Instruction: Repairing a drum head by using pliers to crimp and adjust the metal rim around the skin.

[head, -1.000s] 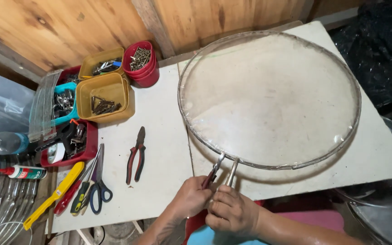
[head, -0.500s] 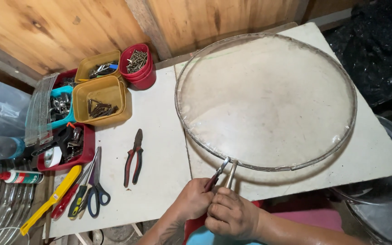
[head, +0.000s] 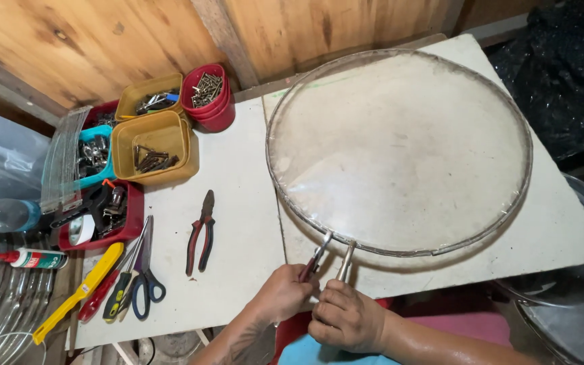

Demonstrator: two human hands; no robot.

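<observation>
I see my left hand (head: 282,294) and right hand (head: 346,316) each gripping a tool, 2 tools in all, their tips meeting the near rim of a large round metal-framed lid (head: 400,149) on the white table (head: 238,223). Red-handled pliers (head: 200,233) lie left, near trays of screws (head: 153,149).

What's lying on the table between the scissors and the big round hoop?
In the head view, red-handled pliers lie on the white table between the scissors and the hoop; nothing else lies on that stretch.

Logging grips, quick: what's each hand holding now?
Left hand: closed on red-handled pliers.
Right hand: closed on a metal tool at the hoop's rim.
</observation>
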